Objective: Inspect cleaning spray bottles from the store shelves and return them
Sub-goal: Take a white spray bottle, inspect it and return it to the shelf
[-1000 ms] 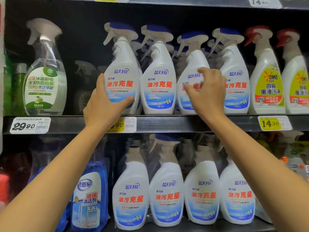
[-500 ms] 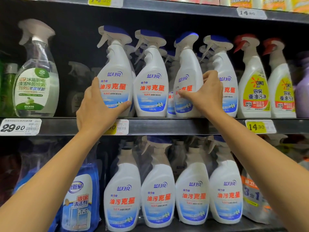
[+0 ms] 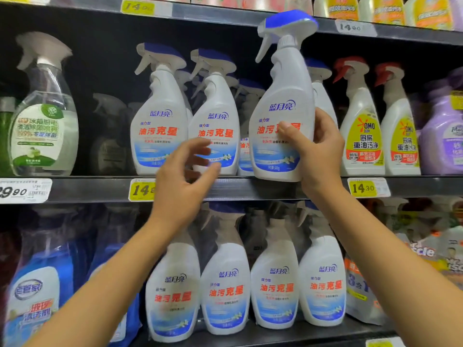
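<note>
Head view: the right hand [image 3: 319,151] grips a white blue-capped spray bottle [image 3: 283,101] lifted clear of the shelf [image 3: 250,187], label forward for inspection, while the left hand [image 3: 184,181], fingers relaxed and empty, hovers beside it.

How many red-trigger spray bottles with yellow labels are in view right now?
2. Both stand on the middle shelf, right of the held bottle: the left red-trigger bottle, then the right red-trigger bottle next along. Others may be hidden behind them.
</note>
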